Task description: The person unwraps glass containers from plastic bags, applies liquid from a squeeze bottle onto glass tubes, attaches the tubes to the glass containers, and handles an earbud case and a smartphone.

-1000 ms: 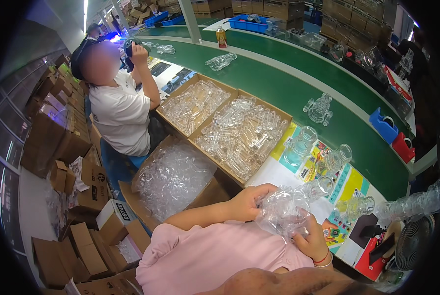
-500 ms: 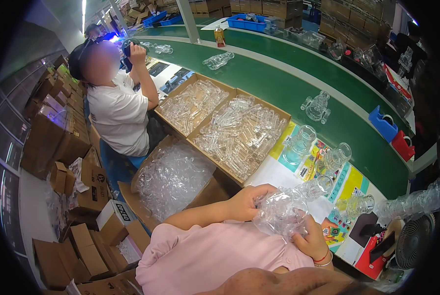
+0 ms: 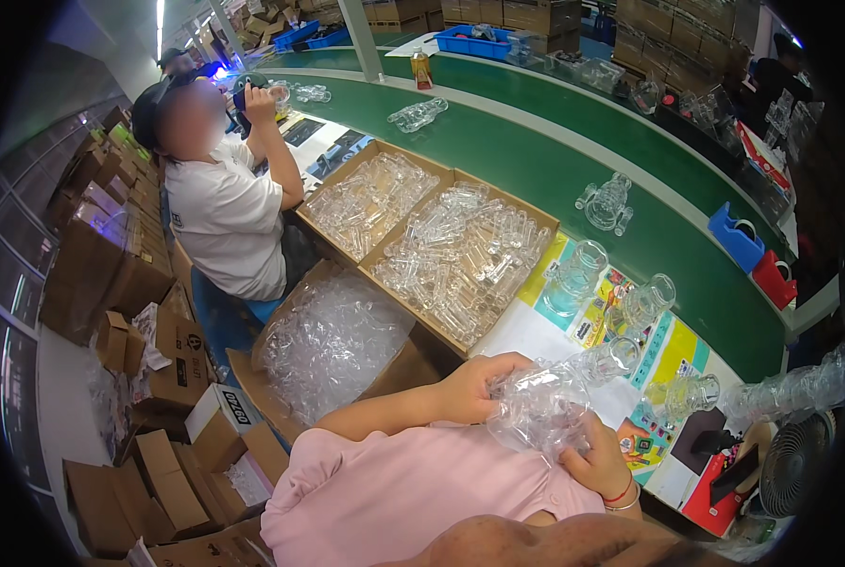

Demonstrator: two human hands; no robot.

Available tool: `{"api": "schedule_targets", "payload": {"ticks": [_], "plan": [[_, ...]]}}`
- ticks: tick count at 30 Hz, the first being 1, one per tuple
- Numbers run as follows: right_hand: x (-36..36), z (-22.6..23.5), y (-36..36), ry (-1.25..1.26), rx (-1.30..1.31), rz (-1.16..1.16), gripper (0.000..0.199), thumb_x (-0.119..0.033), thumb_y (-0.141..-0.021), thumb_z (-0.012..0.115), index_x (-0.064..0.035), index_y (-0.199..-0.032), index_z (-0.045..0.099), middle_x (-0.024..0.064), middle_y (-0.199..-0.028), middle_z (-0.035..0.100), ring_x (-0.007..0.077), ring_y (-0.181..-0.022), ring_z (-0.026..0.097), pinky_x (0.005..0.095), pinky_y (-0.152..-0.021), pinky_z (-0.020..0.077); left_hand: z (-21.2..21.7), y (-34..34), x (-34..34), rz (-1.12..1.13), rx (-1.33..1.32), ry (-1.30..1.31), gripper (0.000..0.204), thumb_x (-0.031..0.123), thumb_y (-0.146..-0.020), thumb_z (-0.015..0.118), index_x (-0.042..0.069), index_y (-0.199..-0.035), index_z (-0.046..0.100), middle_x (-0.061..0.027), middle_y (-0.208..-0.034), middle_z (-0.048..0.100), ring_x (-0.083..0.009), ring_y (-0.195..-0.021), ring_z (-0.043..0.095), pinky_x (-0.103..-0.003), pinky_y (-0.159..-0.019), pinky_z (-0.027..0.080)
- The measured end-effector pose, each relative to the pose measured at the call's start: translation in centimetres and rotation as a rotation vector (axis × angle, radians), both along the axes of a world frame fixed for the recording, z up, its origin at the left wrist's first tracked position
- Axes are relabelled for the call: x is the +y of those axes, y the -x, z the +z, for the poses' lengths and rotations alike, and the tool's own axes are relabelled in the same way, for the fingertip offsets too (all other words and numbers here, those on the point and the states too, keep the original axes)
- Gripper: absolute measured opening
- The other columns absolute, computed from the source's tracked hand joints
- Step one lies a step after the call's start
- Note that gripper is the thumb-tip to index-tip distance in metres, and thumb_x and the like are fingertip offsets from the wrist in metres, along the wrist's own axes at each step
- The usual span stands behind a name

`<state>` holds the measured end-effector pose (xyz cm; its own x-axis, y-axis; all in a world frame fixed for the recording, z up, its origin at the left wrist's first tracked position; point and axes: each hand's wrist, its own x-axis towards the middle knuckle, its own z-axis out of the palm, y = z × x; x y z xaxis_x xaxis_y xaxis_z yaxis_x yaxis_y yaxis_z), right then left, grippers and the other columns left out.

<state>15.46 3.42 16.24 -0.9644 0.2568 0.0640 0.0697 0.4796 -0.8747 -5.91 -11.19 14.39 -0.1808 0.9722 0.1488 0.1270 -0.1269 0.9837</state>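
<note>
My left hand and my right hand are closed round a shiny, clear plastic piece in front of my chest. Its exact shape is hard to make out through glare and creases, which look like thin film. Just beyond it lies a clear ring-ended plastic part; I cannot tell whether the two touch. More clear rounded parts stand on the printed sheets farther off, among them one nearest the belt and another to its right. A further one is right of my right hand.
A cardboard tray of small clear tubes sits left of my work, beside a similar one. Below is a carton of clear film bags. A green belt carries clear parts. A co-worker sits at left; a fan stands at right.
My hands and the clear piece have barely shifted. The co-worker's raised hands have moved slightly, and a clear part now shows beside them.
</note>
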Motion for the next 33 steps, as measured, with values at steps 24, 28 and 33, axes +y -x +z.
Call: {"api": "schedule_targets", "payload": {"ticks": [24, 28, 33], "plan": [[0.16, -0.35, -0.37, -0.005, -0.003, 0.017, 0.044, -0.013, -0.076, 0.066, -0.0011, -0.115, 0.050, 0.0205, -0.099, 0.061, 0.0382, -0.090, 0.061, 0.0379, -0.078, 0.0479, 0.12, 0.32, 0.26, 0.029, 0.075, -0.052, 0.045, 0.011, -0.074, 0.071, 0.003, -0.115, 0.055, -0.0097, -0.104, 0.065, -0.0148, -0.096, 0.061, -0.028, -0.084, 0.047], [0.18, -0.17, -0.25, 0.000, -0.008, 0.029, 0.044, -0.013, -0.076, 0.066, -0.0014, -0.116, 0.050, 0.0202, -0.100, 0.061, 0.0375, -0.091, 0.061, 0.0372, -0.079, 0.0480, -0.15, 0.27, 0.23, 0.034, 0.076, -0.047, 0.044, 0.010, -0.075, 0.070, 0.003, -0.115, 0.055, -0.0100, -0.104, 0.065, -0.0147, -0.096, 0.062, -0.028, -0.084, 0.047], [0.13, 0.10, -0.07, 0.036, -0.025, 0.036, 0.045, -0.012, -0.077, 0.067, -0.0016, -0.117, 0.050, 0.0199, -0.103, 0.062, 0.0353, -0.095, 0.062, 0.0361, -0.082, 0.0477, -0.18, 0.31, 0.35, 0.047, 0.086, -0.055, 0.043, 0.011, -0.075, 0.070, 0.003, -0.114, 0.055, -0.0095, -0.103, 0.065, -0.0144, -0.095, 0.062, -0.028, -0.084, 0.047]]}}
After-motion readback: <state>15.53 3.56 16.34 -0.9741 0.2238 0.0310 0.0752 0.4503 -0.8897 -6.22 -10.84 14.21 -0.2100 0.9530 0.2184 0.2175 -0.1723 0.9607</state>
